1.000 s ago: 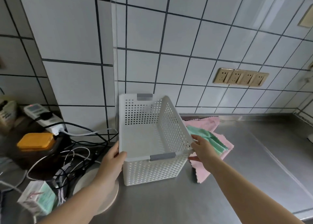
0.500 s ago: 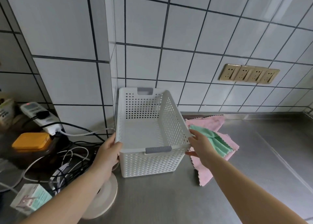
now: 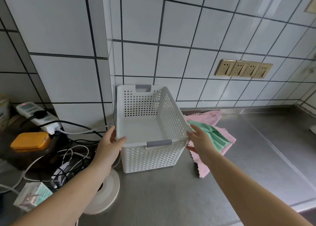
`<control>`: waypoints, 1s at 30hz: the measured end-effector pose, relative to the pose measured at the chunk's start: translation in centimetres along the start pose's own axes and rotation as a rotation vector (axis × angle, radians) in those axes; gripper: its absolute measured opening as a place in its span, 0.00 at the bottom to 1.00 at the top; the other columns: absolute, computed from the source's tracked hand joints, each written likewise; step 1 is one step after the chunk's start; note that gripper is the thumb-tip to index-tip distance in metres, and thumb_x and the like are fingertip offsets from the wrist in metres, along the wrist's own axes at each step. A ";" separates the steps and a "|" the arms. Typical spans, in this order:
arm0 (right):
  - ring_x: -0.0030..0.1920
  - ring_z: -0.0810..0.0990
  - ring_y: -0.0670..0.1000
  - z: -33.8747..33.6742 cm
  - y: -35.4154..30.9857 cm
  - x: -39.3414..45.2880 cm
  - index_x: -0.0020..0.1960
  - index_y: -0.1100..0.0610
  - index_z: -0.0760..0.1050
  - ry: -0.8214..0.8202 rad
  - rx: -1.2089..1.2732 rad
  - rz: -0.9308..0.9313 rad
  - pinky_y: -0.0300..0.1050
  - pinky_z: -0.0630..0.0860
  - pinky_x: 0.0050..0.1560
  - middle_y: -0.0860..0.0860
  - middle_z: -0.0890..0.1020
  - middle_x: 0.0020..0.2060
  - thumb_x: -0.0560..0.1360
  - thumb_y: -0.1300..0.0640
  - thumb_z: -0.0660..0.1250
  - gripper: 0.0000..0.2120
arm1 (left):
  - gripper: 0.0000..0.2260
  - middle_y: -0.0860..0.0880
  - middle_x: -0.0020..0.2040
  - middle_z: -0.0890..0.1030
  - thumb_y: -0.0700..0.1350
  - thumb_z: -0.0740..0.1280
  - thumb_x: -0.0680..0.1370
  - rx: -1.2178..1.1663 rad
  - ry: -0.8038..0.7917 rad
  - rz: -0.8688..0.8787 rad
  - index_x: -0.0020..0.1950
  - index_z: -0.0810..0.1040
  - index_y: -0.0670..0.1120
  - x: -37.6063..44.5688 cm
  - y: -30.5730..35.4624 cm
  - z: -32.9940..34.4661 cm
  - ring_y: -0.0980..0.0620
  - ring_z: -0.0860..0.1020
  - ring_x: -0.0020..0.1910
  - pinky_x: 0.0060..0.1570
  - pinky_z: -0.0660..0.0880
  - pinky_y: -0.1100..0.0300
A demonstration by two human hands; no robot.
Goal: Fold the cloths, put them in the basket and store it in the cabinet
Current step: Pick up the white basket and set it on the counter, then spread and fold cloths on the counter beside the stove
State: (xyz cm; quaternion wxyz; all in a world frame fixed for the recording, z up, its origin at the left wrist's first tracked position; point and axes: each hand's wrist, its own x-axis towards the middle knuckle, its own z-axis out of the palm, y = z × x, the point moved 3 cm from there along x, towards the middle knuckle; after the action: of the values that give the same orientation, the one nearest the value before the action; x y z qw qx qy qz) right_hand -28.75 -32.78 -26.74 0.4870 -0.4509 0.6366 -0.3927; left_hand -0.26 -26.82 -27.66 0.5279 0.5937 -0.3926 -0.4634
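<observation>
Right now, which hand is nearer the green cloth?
Right. The right hand is on the basket's right rim, right beside the green cloth; the left hand grips the opposite rim.

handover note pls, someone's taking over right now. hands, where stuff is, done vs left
Left hand: grips the near left corner of the white basket, thumb over the rim.
Right hand: on the basket's near right corner, fingers fairly straight along the wall; a firm grip is not clear.
Basket: stands on the steel counter, pushed into the tiled corner, nothing in it.
Cloths: pink cloth and green cloth lie unfolded in a loose heap on the counter right of the basket, green on top.
Done: none of the folding or loading.
Left: fold both cloths, put them in the basket, store it in the cabinet (not in view).
</observation>
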 end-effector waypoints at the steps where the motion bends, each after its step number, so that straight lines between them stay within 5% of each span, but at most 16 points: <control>1: 0.54 0.77 0.52 0.0 0.0 -0.6 0.72 0.52 0.63 0.014 -0.007 -0.007 0.55 0.77 0.57 0.51 0.78 0.56 0.78 0.57 0.63 0.23 | 0.24 0.55 0.63 0.75 0.41 0.66 0.77 0.016 -0.006 0.020 0.72 0.66 0.53 -0.4 0.5 -0.1 0.55 0.75 0.59 0.62 0.71 0.55; 4: 0.56 0.78 0.55 -0.1 -0.4 -2.6 0.74 0.52 0.61 0.060 -0.047 -0.033 0.56 0.75 0.60 0.46 0.76 0.56 0.78 0.55 0.64 0.26 | 0.24 0.58 0.62 0.74 0.38 0.65 0.77 0.050 -0.043 0.146 0.70 0.66 0.53 -0.9 2.6 0.0 0.62 0.73 0.58 0.53 0.71 0.69; 8: 0.62 0.75 0.56 0.3 -0.5 -6.1 0.73 0.53 0.61 0.154 0.000 -0.041 0.59 0.72 0.63 0.49 0.75 0.63 0.77 0.56 0.65 0.26 | 0.29 0.52 0.72 0.66 0.39 0.67 0.77 0.134 -0.124 0.260 0.75 0.60 0.50 -1.5 4.3 -0.2 0.57 0.64 0.71 0.69 0.61 0.58; 13: 0.63 0.73 0.51 2.1 0.5 -13.5 0.73 0.52 0.61 0.287 0.082 -0.052 0.53 0.71 0.65 0.52 0.70 0.69 0.77 0.55 0.65 0.27 | 0.28 0.55 0.70 0.66 0.41 0.66 0.77 0.183 -0.347 0.378 0.74 0.61 0.50 -4.4 4.6 -1.4 0.59 0.64 0.68 0.69 0.60 0.58; 16: 0.59 0.73 0.50 3.5 1.6 -19.2 0.73 0.51 0.62 0.398 0.105 -0.014 0.49 0.73 0.61 0.52 0.71 0.68 0.76 0.54 0.66 0.27 | 0.23 0.55 0.60 0.69 0.43 0.68 0.75 0.180 -0.539 0.324 0.67 0.66 0.52 -7.1 4.1 -2.4 0.57 0.68 0.60 0.62 0.64 0.58; 21: 0.67 0.70 0.53 5.1 5.1 -29.2 0.74 0.54 0.60 0.539 0.150 0.015 0.50 0.69 0.64 0.54 0.68 0.69 0.76 0.55 0.66 0.29 | 0.26 0.48 0.63 0.69 0.37 0.67 0.76 0.164 -0.827 0.133 0.72 0.63 0.43 -12.8 1.7 -2.9 0.53 0.71 0.61 0.56 0.67 0.60; 25: 0.64 0.73 0.50 5.7 8.4 -36.2 0.73 0.52 0.63 0.634 0.178 0.036 0.42 0.72 0.55 0.53 0.71 0.68 0.75 0.53 0.68 0.28 | 0.26 0.45 0.66 0.70 0.37 0.67 0.76 0.172 -0.956 0.050 0.72 0.63 0.42 -17.3 -0.5 -2.1 0.54 0.72 0.57 0.54 0.68 0.59; 30: 0.60 0.74 0.48 5.6 12.3 -45.7 0.73 0.53 0.61 0.823 0.238 0.119 0.42 0.74 0.57 0.53 0.69 0.69 0.77 0.55 0.65 0.27 | 0.25 0.40 0.67 0.71 0.34 0.67 0.75 0.197 -1.137 0.002 0.70 0.65 0.41 -24.9 -3.0 0.1 0.50 0.73 0.56 0.56 0.69 0.55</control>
State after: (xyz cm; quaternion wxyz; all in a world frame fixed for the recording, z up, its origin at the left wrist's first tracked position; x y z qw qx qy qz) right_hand -20.18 14.06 -27.36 0.2628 -0.1598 0.7528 -0.5819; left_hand -7.01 -2.65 -27.30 0.1766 0.2976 -0.6564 -0.6703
